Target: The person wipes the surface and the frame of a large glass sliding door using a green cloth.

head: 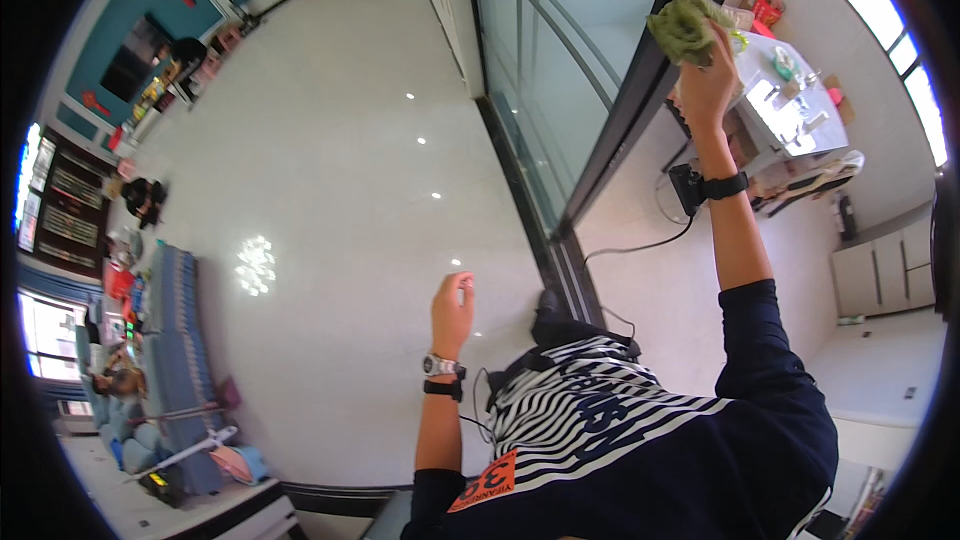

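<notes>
My right hand (pixel 707 82) is raised at the upper right, its fingers shut on a crumpled green cloth (pixel 684 30). The cloth lies against the dark frame (pixel 641 90) of a sliding glass door (pixel 555 52). My left hand (pixel 453 307) hangs over the pale floor, its fingers loosely curled; whether anything is inside them cannot be seen. A silver watch and a black strap are on the left wrist. On the right wrist a black strap holds a small device (pixel 686 190) with a cable.
A table (pixel 832 120) with several items stands beyond the door at the right. The black floor track (pixel 517 180) runs towards my feet. A blue sofa (pixel 178 315) is at the left. Several other people are at the far left and top, away from my hands.
</notes>
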Demonstrator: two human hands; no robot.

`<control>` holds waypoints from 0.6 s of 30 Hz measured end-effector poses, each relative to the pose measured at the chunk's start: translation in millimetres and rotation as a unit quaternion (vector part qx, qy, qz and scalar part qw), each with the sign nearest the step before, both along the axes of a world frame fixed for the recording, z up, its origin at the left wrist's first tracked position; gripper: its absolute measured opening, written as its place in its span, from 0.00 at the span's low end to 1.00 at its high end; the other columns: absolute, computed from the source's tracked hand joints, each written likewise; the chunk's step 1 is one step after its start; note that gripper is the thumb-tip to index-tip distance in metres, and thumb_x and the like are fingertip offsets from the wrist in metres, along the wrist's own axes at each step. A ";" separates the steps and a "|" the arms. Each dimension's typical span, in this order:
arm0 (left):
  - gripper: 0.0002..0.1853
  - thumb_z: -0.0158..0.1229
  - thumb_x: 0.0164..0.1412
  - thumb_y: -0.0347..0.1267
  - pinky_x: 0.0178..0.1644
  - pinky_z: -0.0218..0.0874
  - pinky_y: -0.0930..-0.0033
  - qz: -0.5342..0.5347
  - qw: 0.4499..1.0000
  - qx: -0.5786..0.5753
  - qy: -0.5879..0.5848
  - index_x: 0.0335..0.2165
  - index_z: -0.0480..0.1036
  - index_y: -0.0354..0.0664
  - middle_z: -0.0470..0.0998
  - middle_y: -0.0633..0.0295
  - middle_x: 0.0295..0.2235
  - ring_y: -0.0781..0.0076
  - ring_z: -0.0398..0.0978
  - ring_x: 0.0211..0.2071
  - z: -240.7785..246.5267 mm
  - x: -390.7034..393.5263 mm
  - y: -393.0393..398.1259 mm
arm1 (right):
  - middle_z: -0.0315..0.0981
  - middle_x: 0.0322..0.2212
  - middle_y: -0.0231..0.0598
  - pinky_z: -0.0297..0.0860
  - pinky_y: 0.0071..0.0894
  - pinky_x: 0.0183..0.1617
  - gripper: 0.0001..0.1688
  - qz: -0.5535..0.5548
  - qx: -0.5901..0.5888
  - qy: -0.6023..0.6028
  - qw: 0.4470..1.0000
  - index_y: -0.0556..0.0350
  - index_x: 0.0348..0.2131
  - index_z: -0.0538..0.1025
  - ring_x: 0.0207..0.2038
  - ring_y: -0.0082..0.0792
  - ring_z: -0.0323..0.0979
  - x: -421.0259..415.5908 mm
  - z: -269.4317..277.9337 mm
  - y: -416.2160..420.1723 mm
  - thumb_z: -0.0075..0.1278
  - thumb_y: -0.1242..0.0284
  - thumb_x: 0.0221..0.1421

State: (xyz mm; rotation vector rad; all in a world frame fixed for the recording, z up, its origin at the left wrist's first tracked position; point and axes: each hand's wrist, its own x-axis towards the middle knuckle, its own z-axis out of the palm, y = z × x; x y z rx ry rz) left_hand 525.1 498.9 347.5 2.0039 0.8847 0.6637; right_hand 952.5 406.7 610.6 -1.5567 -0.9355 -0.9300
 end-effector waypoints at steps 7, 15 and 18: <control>0.08 0.53 0.67 0.28 0.44 0.70 0.63 -0.024 0.999 0.017 0.024 0.41 0.76 0.37 0.81 0.54 0.38 0.60 0.79 0.37 26.1 76.8 27.1 | 0.77 0.38 0.46 0.72 0.37 0.48 0.22 -0.008 0.013 0.020 1.000 0.60 0.36 0.82 0.42 0.49 0.78 15.1 -78.0 11.7 0.52 0.92 0.38; 0.08 0.55 0.65 0.27 0.43 0.70 0.62 -0.189 0.979 0.057 0.047 0.41 0.76 0.38 0.81 0.56 0.38 0.58 0.79 0.39 42.4 178.1 53.1 | 0.73 0.33 0.45 0.72 0.39 0.44 0.21 0.109 -0.081 0.136 0.981 0.61 0.34 0.81 0.39 0.50 0.75 11.8 -190.5 -12.4 0.54 0.93 0.36; 0.08 0.55 0.65 0.27 0.43 0.70 0.62 -0.247 0.966 0.077 0.031 0.41 0.75 0.38 0.80 0.57 0.38 0.57 0.79 0.39 69.6 231.0 61.9 | 0.72 0.35 0.46 0.71 0.41 0.45 0.21 0.118 -0.099 0.146 0.977 0.61 0.35 0.80 0.41 0.51 0.74 14.3 -207.2 -13.2 0.55 0.92 0.35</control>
